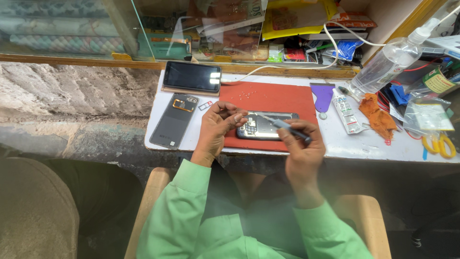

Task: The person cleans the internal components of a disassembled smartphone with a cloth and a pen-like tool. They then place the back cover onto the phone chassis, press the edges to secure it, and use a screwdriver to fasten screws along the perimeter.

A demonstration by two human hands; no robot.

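Single head-worn view, directed steeply downward and forward. The white table (364, 144) is seen at close range, from centre toward 3 o'clock; a glass cabinet (120, 29) is framed at 12 o'clock, green sleeves (191, 216) at 6 o'clock.

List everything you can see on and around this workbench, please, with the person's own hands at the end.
opened phone: one, dark, on the red mat.
red mat: one, red, middle of the white table.
back cover: one, grey, left of the mat.
tablet: one, black screen, far left of the table.
plastic pry tool: one, purple, right of the mat.
glue tube: one, white, beside the pry tool.
orange cloth: one, right side.
spray bottle: one, clear, far right.
scissors: one, yellow handles, right edge.
left hand: fingers pinched over the phone.
right hand: holds a screwdriver.
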